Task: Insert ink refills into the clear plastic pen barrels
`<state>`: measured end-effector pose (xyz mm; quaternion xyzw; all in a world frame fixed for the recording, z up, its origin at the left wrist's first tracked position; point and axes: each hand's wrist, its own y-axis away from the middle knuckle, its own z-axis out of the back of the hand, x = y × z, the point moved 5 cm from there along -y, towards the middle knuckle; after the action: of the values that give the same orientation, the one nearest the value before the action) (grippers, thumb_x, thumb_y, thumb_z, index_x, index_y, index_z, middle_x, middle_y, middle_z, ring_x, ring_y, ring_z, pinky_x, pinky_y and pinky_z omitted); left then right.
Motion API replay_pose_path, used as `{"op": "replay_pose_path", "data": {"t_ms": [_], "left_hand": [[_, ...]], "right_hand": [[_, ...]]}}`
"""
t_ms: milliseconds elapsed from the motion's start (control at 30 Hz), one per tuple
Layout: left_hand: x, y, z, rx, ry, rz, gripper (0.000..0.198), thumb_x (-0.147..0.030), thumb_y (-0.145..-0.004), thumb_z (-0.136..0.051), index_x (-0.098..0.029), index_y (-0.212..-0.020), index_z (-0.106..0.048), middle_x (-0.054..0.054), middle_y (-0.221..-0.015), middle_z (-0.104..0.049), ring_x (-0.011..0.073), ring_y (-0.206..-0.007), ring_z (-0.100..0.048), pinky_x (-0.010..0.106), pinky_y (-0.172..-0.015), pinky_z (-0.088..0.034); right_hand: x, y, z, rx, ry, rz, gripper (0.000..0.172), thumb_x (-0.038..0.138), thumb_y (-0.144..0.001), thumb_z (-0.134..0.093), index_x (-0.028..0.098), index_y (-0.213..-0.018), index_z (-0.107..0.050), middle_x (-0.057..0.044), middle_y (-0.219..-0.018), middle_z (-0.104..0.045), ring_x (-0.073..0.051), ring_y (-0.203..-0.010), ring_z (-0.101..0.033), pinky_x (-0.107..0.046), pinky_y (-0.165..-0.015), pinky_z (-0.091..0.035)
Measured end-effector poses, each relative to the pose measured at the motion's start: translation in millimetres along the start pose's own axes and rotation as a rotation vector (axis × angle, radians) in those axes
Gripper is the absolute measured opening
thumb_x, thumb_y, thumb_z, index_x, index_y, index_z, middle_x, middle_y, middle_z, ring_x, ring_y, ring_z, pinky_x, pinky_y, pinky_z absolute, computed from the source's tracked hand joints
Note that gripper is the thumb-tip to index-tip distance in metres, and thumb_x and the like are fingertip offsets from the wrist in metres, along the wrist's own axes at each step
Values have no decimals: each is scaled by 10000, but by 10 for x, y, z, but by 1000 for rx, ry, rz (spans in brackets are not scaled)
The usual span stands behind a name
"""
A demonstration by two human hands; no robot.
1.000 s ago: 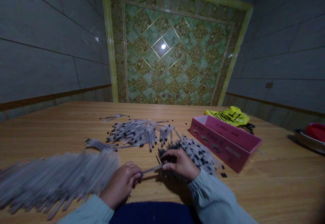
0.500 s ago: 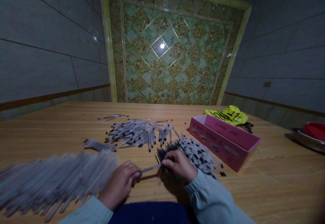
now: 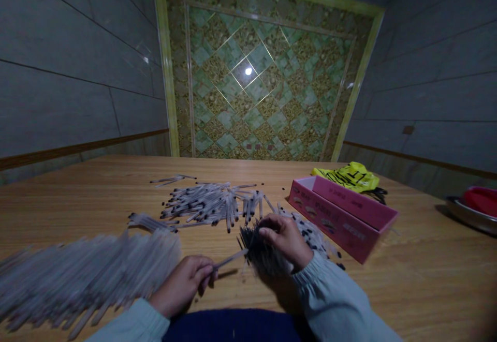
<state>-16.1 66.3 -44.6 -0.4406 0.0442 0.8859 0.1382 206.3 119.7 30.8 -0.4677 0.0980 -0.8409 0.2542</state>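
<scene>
My left hand (image 3: 190, 281) pinches a thin, translucent plastic tube (image 3: 233, 257), which points right and slightly away from me. Just beyond the tube's far end lies a bundle of thin dark sticks (image 3: 245, 237). My right hand (image 3: 286, 239) is over that bundle with thumb and fingers closed together; what is between them, if anything, is hidden. Behind the right hand spreads a heap of small whitish pieces with black parts (image 3: 313, 239), partly covered by it. Left of my left hand lies a large pile of long clear tubes (image 3: 97, 269).
Farther back are a pile of black-tipped tubes (image 3: 205, 202), a smaller bunch (image 3: 149, 223) and a few loose ones (image 3: 171, 179). On the right stand an open pink box (image 3: 337, 220), a yellow bag (image 3: 351, 175) and a metal dish (image 3: 471, 218) with something red.
My right hand has moved away from the tube's end, up and to the right over the dark sticks. My left hand still holds the tube in nearly the same place.
</scene>
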Motion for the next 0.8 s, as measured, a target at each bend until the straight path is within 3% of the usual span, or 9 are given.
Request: {"op": "replay_pose_path", "data": {"t_ms": [100,167,267,400,533,700,800], "left_hand": [[-7,-5,10,-21,27,2,341,-330,-826,-380,-143,-669,-618,-21,-510,-506,120,-503,-491,216,-521,-371],[0,-9,12,-31,37,-2,334,-319,-826,-380,-142,-673,-618,-21,-515,-509,118,-498,-488,215,-519,-367],[23,-16,9,-43,40,-10,333,-313,-828,-376,-142,-676,-618,-16,-528,-522,119,-494,-494,217,-517,-368],[22,-16,21,-61,18,-35,331,-309,-829,-376,-153,-672,-622,-2,-564,-551,128,-514,-515,224,-534,-378],[-30,6,77,-100,-42,-61,311,-303,-821,-404,-170,-666,-639,19,-621,-587,147,-578,-530,242,-587,-379],[-136,34,131,-138,-245,-119,312,-292,-829,-405,-187,-665,-649,37,-656,-622,179,-683,-553,264,-655,-371],[-160,37,134,-135,-282,-130,316,-276,-837,-392,-190,-663,-642,34,-647,-624,181,-691,-554,266,-657,-365]], "right_hand": [[-105,-20,265,-202,378,-59,119,244,-752,-551,170,-782,-640,-49,-784,-664,-178,-759,-600,-250,-674,-414],[-214,-11,400,-261,604,-150,126,250,-755,-545,183,-799,-643,-51,-814,-666,-186,-779,-601,-248,-661,-390],[-375,14,499,-250,845,-260,141,231,-759,-518,195,-811,-644,-54,-827,-661,-195,-763,-608,-250,-602,-351],[-441,46,496,-229,939,-307,187,189,-750,-494,198,-855,-649,-72,-875,-646,-200,-760,-607,-253,-580,-333],[-270,47,344,-225,805,-222,193,181,-741,-519,199,-879,-652,-66,-890,-645,-193,-810,-591,-248,-633,-358],[-73,52,-176,159,158,-90,190,298,-753,-566,141,-780,-671,-31,-724,-666,-152,-687,-582,-216,-596,-390],[-47,88,-337,226,30,-109,170,273,-718,-596,123,-722,-675,-22,-662,-651,-139,-631,-559,-206,-553,-378]]}}
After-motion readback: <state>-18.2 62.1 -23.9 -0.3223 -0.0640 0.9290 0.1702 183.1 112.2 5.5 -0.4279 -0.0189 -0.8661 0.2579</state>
